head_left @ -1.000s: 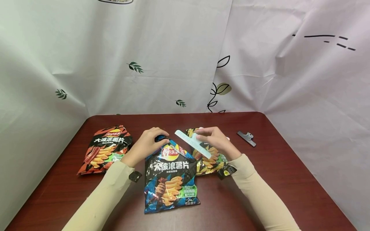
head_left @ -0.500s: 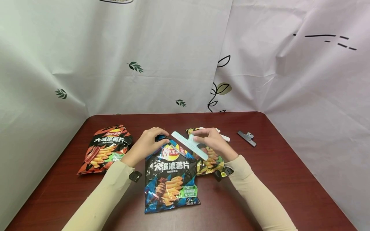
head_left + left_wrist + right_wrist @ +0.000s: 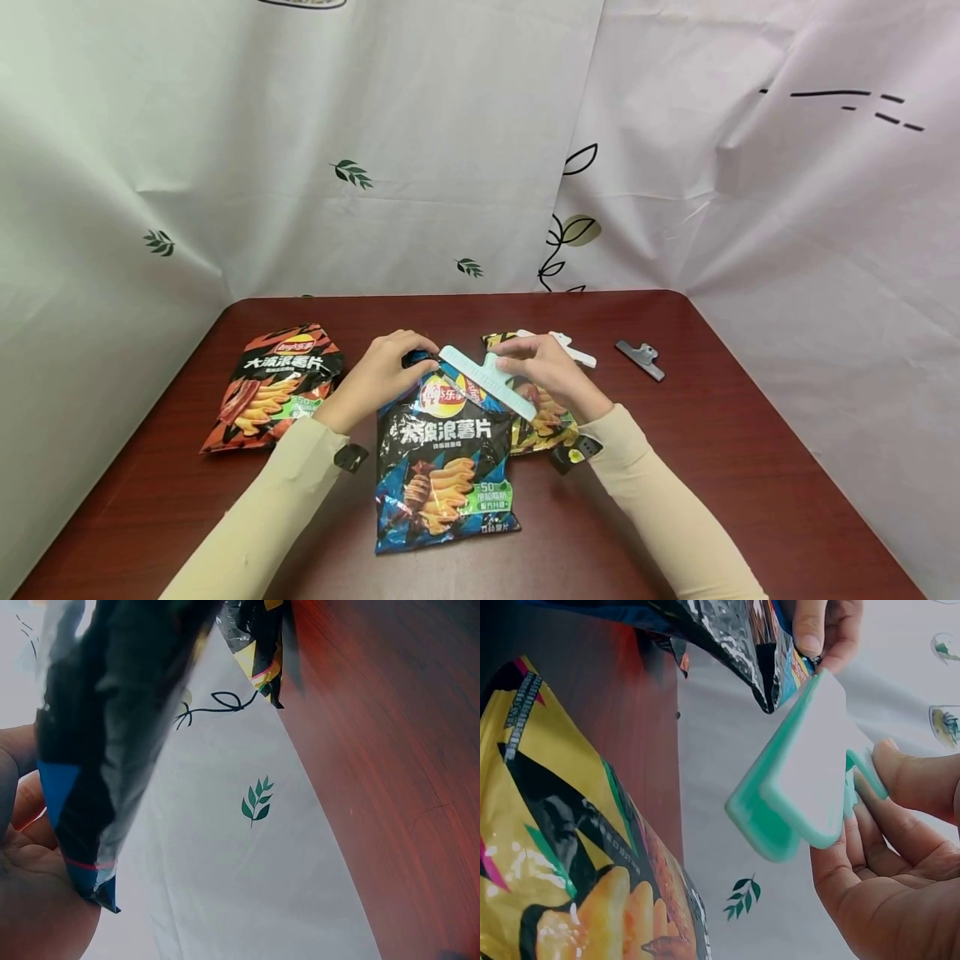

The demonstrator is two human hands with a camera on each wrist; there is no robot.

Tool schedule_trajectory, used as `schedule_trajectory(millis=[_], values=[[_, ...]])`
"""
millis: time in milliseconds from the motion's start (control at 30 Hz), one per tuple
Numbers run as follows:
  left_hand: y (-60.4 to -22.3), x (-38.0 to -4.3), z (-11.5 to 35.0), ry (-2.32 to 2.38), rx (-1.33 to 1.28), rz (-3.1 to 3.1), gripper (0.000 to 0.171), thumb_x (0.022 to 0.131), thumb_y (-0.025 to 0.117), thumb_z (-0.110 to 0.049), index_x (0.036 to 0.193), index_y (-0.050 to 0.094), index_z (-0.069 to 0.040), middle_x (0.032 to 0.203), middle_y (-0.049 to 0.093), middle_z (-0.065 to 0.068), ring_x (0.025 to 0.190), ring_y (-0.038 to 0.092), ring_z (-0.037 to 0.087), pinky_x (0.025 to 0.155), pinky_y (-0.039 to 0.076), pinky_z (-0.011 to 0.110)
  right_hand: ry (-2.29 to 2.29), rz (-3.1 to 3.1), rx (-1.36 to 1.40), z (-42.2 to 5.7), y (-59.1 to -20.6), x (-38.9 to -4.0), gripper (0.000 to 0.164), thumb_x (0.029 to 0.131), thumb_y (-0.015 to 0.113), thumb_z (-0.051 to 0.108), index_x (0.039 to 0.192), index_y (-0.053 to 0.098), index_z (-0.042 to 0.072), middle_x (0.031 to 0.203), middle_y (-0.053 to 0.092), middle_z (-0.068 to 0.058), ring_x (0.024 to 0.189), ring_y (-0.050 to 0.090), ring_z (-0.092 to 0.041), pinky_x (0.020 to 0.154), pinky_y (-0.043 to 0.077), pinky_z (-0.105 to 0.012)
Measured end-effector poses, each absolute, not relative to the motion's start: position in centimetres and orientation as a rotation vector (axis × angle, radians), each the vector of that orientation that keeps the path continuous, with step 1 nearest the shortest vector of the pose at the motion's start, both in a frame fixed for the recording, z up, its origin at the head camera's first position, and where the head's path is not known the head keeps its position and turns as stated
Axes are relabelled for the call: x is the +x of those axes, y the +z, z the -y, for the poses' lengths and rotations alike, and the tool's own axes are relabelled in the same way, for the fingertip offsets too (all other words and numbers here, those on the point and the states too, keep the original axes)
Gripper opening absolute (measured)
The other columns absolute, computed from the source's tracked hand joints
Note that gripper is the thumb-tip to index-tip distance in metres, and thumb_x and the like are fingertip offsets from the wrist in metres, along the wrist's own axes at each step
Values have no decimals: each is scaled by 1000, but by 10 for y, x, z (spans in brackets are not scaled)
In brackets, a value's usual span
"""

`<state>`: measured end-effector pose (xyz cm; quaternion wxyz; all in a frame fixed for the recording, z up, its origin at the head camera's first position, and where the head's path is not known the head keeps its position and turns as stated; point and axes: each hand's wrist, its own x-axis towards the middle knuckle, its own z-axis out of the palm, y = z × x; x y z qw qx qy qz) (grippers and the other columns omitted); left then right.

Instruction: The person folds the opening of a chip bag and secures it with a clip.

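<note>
A blue and black chip bag (image 3: pixel 442 475) lies in front of me, its top edge folded over. My left hand (image 3: pixel 386 375) grips that folded top, thumb in front; the left wrist view shows the bag's dark edge (image 3: pixel 97 772) against the palm. My right hand (image 3: pixel 551 371) pinches a mint-green bag clip (image 3: pixel 487 382) by its handles. In the right wrist view the two long bars of the clip (image 3: pixel 810 772) stand apart, with nothing between them. One end of the clip is right by the left fingertips, and the bar overlaps the bag's upper right corner in the head view.
Behind the right hand lies a yellow chip bag (image 3: pixel 536 433), partly hidden, with a white clip (image 3: pixel 581 357) at its top. A red chip bag (image 3: pixel 273 387) lies on the left. A grey metal clip (image 3: pixel 641 360) rests on the brown table (image 3: pixel 720 467) at the right.
My right hand has moved a little left with the mint-green clip, up to the blue bag's folded top. More of the white clip shows behind it. My left hand keeps still.
</note>
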<state>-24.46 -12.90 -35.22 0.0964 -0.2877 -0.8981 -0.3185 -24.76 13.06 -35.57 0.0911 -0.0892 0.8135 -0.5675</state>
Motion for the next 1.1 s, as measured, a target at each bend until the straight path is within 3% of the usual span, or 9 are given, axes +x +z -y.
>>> schedule_trajectory(millis=[200,433,533,633,733,1100], values=[[-351,-245,129,-937,-861,2651,20,89,69,-17,108,69,-9,103,66,7,88,60,18,73,53,33,-1674,-2422,-271,-129,-356,-248,26,90,67,12,114,71,7,107,69,-13,80,64,-17,80,53,-45],[-352,-246,129,-923,-870,2629,19,88,69,-14,106,70,-9,102,67,6,87,61,18,74,53,35,-1692,-2393,-283,-128,-357,-248,25,89,67,10,113,71,6,106,69,-13,76,64,-16,52,41,-30],[-353,-246,129,-912,-875,2619,19,88,69,-14,106,70,-9,102,68,6,89,61,19,76,53,37,-1686,-2396,-283,-128,-358,-249,25,89,67,10,113,71,6,105,69,-13,76,65,-16,56,47,-32],[-353,-247,129,-902,-878,2618,19,88,69,-14,107,70,-9,103,68,6,92,62,20,78,53,38,-1683,-2399,-286,-127,-359,-250,25,89,67,10,114,71,6,107,69,-13,81,66,-16,73,54,-38],[-353,-246,130,-896,-886,2619,19,89,68,-14,107,70,-9,103,68,6,94,63,21,79,54,38,-1676,-2406,-285,-126,-360,-250,26,89,67,11,114,71,6,111,68,-13,86,64,-16,81,53,-43],[-356,-249,132,-889,-933,2568,17,89,66,-10,106,70,-9,101,68,5,93,63,19,77,54,35,-1664,-2420,-271,-123,-360,-248,26,89,67,11,114,71,6,112,67,-13,87,64,-18,86,52,-48]])
